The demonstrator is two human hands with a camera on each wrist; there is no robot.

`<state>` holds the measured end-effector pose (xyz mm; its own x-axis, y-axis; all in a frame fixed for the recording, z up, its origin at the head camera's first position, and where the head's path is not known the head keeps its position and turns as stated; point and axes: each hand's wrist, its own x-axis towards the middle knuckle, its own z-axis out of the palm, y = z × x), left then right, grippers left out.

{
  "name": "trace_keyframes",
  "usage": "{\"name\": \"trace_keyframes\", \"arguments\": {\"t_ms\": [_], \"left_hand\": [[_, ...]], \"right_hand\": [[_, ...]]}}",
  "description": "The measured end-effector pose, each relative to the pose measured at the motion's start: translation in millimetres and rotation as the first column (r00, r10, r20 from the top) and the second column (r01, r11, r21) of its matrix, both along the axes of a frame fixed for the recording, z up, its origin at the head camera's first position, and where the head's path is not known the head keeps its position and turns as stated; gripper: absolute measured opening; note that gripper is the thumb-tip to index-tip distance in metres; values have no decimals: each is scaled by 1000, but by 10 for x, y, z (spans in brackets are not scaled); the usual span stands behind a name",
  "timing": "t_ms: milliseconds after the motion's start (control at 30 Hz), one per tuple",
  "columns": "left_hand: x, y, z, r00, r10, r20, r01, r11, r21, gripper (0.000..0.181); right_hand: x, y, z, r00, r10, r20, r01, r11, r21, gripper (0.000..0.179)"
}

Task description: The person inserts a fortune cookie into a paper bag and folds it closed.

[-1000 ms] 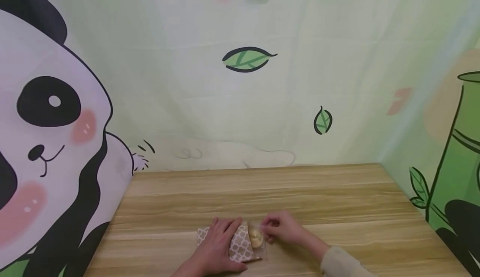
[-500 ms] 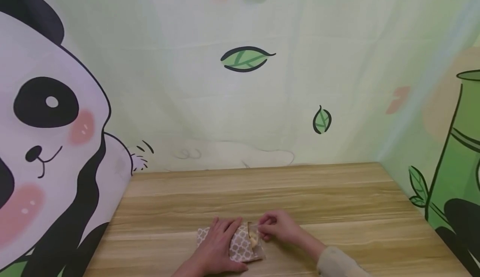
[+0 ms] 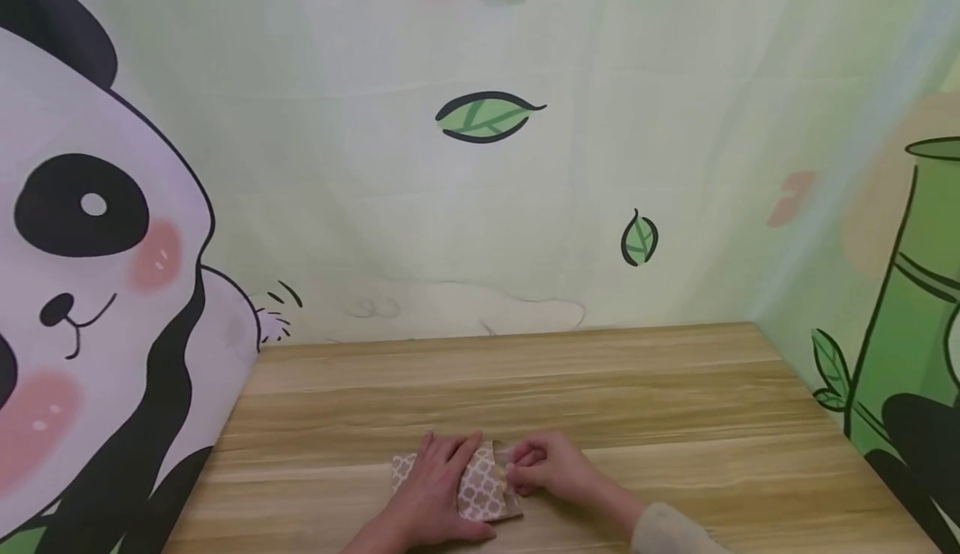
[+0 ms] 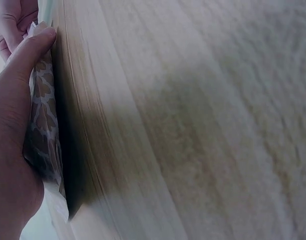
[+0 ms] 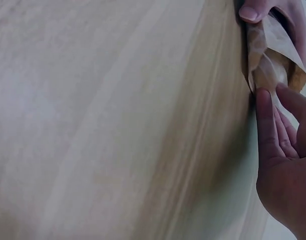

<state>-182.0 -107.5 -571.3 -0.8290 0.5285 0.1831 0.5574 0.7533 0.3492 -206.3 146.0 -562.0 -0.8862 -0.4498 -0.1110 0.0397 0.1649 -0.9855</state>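
A small paper bag [image 3: 483, 487] with a brown-and-white lattice pattern lies on the table, its mouth toward the right. My left hand [image 3: 435, 491] spans it from above, fingers over the far side and thumb along the near edge, gripping it. At the mouth, my right hand [image 3: 555, 466] pinches the end of a clear plastic wrapper with thumb and forefinger. In the right wrist view, a pale, rounded wrapped piece [image 5: 270, 72] shows just inside the bag; most of it is hidden by the paper. The left thumb [image 4: 42, 40] presses on the bag near its mouth.
The wood-grain tabletop [image 3: 637, 387] reaches back to a printed cloth backdrop [image 3: 360, 196] with a panda [image 3: 112, 304] at left, leaves, and green bamboo [image 3: 896, 329] at right.
My right hand has moved left toward the bag, and the clear wrapper with the pale piece has slid deeper into its mouth. My left hand stays in place on the bag.
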Motion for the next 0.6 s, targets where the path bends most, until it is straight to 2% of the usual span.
{"name": "trace_keyframes", "arguments": {"t_ms": [200, 300, 500, 600], "left_hand": [[8, -10, 4, 1000, -4, -14, 4, 1000, 24, 123], [8, -11, 26, 1000, -2, 11, 2, 1000, 26, 123], [5, -8, 52, 998, 14, 63, -15, 1000, 8, 123], [8, -13, 51, 998, 18, 61, -18, 1000, 12, 122]], "right_hand": [[9, -85, 1, 1000, -7, -28, 7, 1000, 18, 23], [9, -87, 26, 1000, -6, -30, 7, 999, 34, 26], [34, 9, 112, 993, -27, -113, 38, 994, 98, 32], [67, 36, 145, 994, -2, -107, 8, 998, 56, 36]]}}
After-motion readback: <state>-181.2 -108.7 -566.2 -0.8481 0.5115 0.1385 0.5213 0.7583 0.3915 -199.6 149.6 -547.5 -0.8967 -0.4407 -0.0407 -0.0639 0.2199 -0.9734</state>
